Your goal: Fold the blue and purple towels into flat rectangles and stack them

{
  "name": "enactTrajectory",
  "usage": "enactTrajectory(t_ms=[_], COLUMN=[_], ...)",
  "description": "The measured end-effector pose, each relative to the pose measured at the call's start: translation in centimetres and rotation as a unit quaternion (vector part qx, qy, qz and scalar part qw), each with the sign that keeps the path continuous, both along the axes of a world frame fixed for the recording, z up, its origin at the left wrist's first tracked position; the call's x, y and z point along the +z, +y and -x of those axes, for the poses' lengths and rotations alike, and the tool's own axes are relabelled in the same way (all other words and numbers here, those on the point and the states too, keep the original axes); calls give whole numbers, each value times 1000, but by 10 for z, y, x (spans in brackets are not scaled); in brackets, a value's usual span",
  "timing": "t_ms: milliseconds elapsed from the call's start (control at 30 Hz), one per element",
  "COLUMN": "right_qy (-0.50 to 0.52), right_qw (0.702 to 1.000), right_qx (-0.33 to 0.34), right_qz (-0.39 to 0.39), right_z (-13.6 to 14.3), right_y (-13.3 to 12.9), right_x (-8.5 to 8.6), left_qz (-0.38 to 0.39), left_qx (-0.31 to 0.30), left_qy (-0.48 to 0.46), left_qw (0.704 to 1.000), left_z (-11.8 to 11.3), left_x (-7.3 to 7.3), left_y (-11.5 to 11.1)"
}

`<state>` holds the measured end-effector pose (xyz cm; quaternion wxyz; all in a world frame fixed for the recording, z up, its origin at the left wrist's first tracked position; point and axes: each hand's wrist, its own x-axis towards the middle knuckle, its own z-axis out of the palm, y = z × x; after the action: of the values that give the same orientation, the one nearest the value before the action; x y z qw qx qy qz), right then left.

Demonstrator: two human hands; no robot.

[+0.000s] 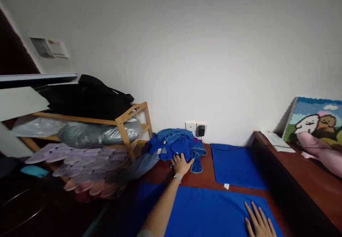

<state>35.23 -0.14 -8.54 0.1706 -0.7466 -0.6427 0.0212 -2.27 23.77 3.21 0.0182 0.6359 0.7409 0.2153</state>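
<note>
My left hand (181,164) reaches out to a heap of crumpled blue cloths (173,142) against the wall. Its fingers are spread and rest on the near edge of the heap; no grip on a cloth shows. My right hand (259,222) lies flat, fingers apart, on the right part of a large blue cloth (205,208) spread over the brown wooden surface (205,174). Behind it lies a smaller blue cloth (236,166), flat, with a white tag at its front edge. The bottom of the large cloth is cut off by the frame.
On the left stands a wooden rack (133,123) with a black bag (88,98) on top and a hanging purple-pink pocket organizer (91,162). A black plug (201,130) sits in the wall socket, its cable trailing right. A raised ledge (307,169) holds a pink plush toy (320,151).
</note>
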Motion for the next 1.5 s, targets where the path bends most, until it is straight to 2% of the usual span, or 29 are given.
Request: enactTrajectory(t_ms=[67, 167, 233, 300, 400, 500, 600, 767, 867, 967, 1100, 1167, 1233, 1267, 1367, 1433, 1500], right_qy=[1, -2, -4, -9, -28, -23, -12, -13, -7, -11, -16, -18, -17, -14, 14, 35, 41], right_qw=[1000, 999, 999, 998, 998, 998, 999, 999, 998, 998, 993, 991, 995, 998, 992, 976, 963], right_qx=[-9, -32, -34, -32, -26, -21, -22, -20, -35, -39, -65, -86, -66, -33, 122, 207, 251], right_qz=[0, 7, 26, 51, 57, 47, 42, 39, 44, 53, 102, 99, 67, 49, 33, 56, 93], right_z=[4, 12, 15, 14, 8, 0, -9, -20, -21, -20, -12, 7, 44, 69, 163, 224, 268], right_y=[-4, -10, -12, -11, -5, 2, 3, 5, 7, 5, 4, 6, 10, 12, 20, 25, 29], right_x=[8, 19, 26, 33, 40, 37, 25, 12, 16, 23, 38, 51, 69, 78, 104, 114, 118], left_qz=[-14, -77, -96, -77, -33, -4, 10, -3, -2, 4, -49, -62, -43, -27, 4, 5, 1], left_qx=[-30, -68, -104, -139, -178, -181, -162, -135, -132, -140, -175, -187, -190, -188, -185, -185, -186], left_qy=[6, 26, 46, 67, 92, 103, 105, 113, 118, 121, 110, 98, 91, 90, 91, 91, 90], left_qw=[999, 994, 989, 985, 979, 978, 981, 984, 984, 983, 977, 975, 977, 978, 979, 979, 978], left_z=[31, 92, 135, 173, 208, 218, 217, 218, 219, 218, 211, 206, 201, 200, 197, 198, 199], left_x=[5, 4, -5, -19, -37, -41, -40, -47, -47, -36, -21, -22, -27, -30, -40, -43, -44], left_y=[-34, -97, -136, -165, -189, -195, -195, -189, -188, -187, -181, -176, -172, -170, -166, -166, -166])
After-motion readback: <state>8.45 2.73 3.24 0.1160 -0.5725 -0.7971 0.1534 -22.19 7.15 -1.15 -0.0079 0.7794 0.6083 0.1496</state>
